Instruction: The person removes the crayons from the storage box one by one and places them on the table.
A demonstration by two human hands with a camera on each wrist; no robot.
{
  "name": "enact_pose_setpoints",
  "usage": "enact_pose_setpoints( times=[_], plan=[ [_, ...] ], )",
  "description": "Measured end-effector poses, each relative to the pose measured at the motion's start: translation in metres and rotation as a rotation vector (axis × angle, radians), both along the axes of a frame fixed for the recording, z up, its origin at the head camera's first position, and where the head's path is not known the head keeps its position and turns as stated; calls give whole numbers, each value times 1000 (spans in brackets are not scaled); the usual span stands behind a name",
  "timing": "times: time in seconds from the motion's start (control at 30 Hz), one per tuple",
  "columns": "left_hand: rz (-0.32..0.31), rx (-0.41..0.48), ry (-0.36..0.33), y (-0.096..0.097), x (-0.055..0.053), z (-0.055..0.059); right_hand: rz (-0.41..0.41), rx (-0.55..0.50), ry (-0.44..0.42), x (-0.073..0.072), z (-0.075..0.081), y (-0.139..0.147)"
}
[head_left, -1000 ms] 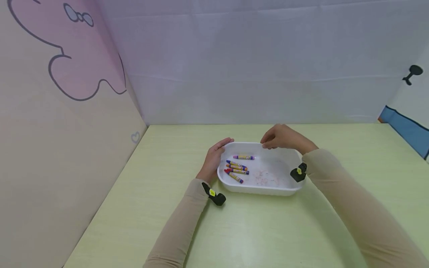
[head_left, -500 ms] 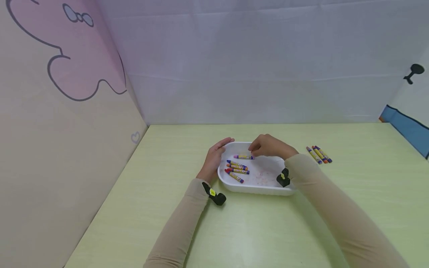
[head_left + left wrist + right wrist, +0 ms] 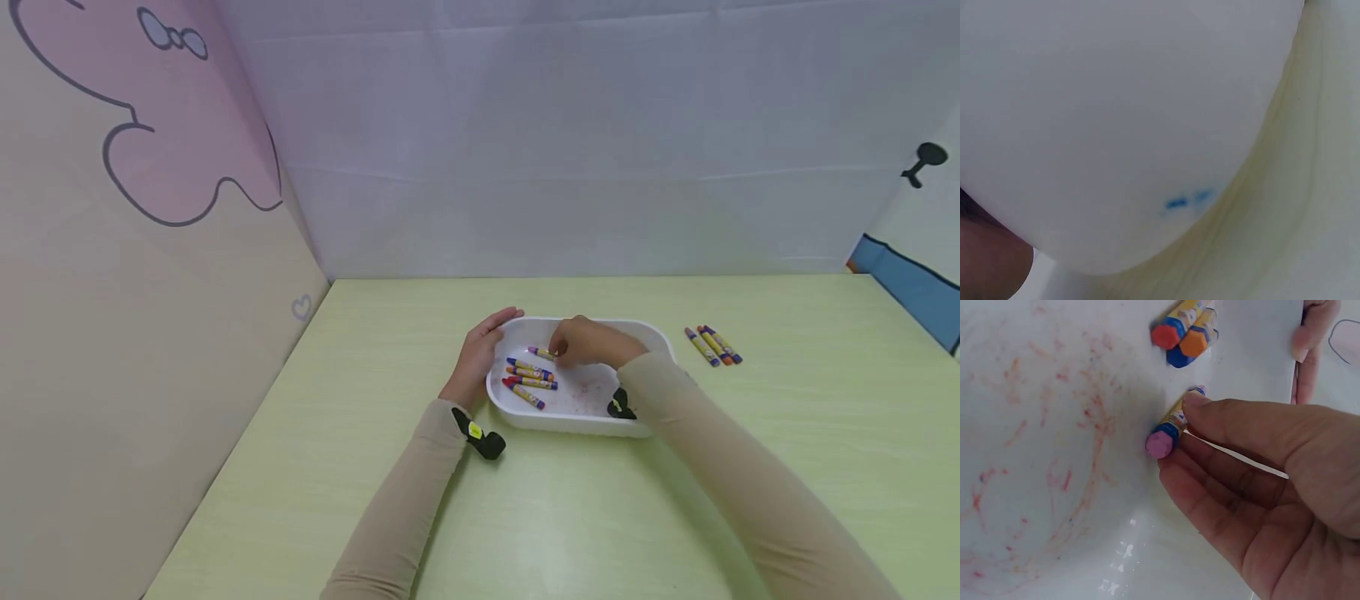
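Note:
A white tray (image 3: 577, 424) stands on the table with several crayons lying in its left part. My left hand (image 3: 471, 362) grips the tray's left end, its thumb over the rim in the right wrist view. The tray's outer wall (image 3: 1122, 119), with a small blue mark, fills most of the left wrist view. Inside the tray, my right hand (image 3: 588, 342) pinches a pink crayon (image 3: 1159, 444) between thumb and fingers. Close by lie an orange crayon (image 3: 1195, 342) and a red crayon (image 3: 1167, 335), with a blue crayon (image 3: 1179, 358) partly hidden beneath them.
Three crayons (image 3: 713, 346) lie side by side on the pale table (image 3: 540, 508), to the right of the tray. Reddish wax specks (image 3: 1094, 425) mark the tray floor. A white cloth wall (image 3: 570, 150) rises behind the table.
My right hand has moved left and down from above the tray's far rim to the pink crayon, which it now pinches and has turned slightly. My left hand stays on the tray.

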State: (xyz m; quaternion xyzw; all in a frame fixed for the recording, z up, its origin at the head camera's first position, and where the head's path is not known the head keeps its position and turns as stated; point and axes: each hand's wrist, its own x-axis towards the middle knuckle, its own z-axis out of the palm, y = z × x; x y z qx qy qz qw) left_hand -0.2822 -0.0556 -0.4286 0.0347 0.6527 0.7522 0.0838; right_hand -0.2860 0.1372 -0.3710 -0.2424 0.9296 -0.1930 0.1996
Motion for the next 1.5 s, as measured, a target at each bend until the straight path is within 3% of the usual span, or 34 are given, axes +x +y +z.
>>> enact_pose_setpoints(
  times=[0.43, 0.9, 1.17, 1.5],
  plan=[
    [0, 11, -14, 4, 2, 1, -48, -23, -8, 3, -3, 4],
    [-6, -21, -19, 0, 1, 3, -45, -61, -92, 1, 21, 23],
    [0, -15, -24, 0, 1, 0, -62, -168, -99, 7, 42, 56],
    [3, -26, -9, 0, 1, 1, -157, -212, -75, 19, 59, 120]
  ],
)
